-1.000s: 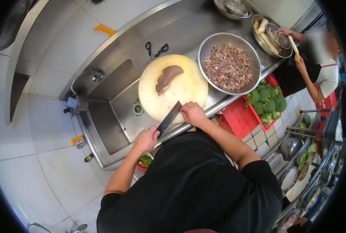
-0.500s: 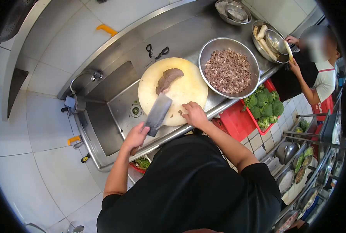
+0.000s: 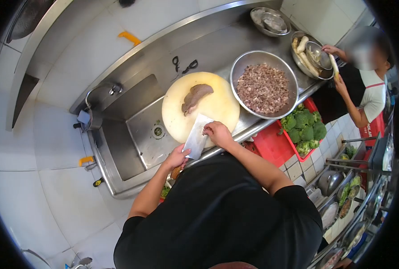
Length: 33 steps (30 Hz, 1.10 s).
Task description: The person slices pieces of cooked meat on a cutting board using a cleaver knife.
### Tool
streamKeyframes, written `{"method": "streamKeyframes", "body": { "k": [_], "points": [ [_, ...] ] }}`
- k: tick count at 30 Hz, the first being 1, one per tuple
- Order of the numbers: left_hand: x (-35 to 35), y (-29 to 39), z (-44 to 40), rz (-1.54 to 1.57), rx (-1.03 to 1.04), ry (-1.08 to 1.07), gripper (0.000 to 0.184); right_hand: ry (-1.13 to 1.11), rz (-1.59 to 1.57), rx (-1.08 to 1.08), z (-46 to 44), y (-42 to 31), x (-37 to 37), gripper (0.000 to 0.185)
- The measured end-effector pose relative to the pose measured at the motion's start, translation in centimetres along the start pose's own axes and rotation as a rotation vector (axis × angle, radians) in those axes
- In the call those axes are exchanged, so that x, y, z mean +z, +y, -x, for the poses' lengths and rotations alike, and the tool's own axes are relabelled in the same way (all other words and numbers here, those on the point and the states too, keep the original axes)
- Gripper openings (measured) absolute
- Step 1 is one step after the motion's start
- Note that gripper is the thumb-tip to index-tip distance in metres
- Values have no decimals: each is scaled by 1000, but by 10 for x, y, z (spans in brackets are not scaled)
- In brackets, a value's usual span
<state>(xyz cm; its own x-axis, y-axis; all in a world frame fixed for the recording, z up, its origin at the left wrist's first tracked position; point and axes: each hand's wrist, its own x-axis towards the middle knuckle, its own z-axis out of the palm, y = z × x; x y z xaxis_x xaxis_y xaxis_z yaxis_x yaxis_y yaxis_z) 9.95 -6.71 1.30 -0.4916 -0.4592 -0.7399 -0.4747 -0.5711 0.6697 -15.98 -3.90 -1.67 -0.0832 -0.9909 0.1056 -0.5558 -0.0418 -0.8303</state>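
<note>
My left hand (image 3: 178,158) is closed round the wooden handle of a cleaver (image 3: 196,136), whose broad blade lies flat over the near edge of the round cutting board (image 3: 224,103). Against the blade's right side, my right hand (image 3: 218,134) has its fingers pinched together with a few small meat scraps (image 3: 205,131) at the tips. A curved dark piece of meat (image 3: 197,97) rests on the far part of the board. Right of the board stands a large steel bowl (image 3: 295,85) full of diced meat (image 3: 266,87).
Left of the board is a steel sink (image 3: 130,143) with a faucet (image 3: 114,89). Scissors (image 3: 190,66) lie behind the board. Broccoli (image 3: 304,125) fills a red crate (image 3: 275,145) below the counter. At right, a co-worker (image 3: 372,96) holds a pale root over a bowl (image 3: 300,62).
The cleaver has turned flatter and come toward my body. My right hand has lifted from the board to the blade, its fingers now pinched on scraps that lay on the board.
</note>
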Motion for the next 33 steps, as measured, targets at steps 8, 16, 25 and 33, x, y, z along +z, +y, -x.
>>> {"method": "streamKeyframes", "body": {
  "k": [8, 16, 25, 33],
  "points": [
    [68, 150, -20, -263, 302, -19, 26, 460, 220, -93, -33, -38, -129, 22],
    [82, 217, -36, -608, 771, 314, 22, 618, 764, 97, -43, 53, -203, 28],
    [-35, 113, 26, -424, 397, 778, 27, 278, 686, -10, -40, 47, -231, 43],
    [-53, 34, 12, -424, 97, 676, 28, -370, 792, -435, -164, -23, -68, 61]
  ]
}}
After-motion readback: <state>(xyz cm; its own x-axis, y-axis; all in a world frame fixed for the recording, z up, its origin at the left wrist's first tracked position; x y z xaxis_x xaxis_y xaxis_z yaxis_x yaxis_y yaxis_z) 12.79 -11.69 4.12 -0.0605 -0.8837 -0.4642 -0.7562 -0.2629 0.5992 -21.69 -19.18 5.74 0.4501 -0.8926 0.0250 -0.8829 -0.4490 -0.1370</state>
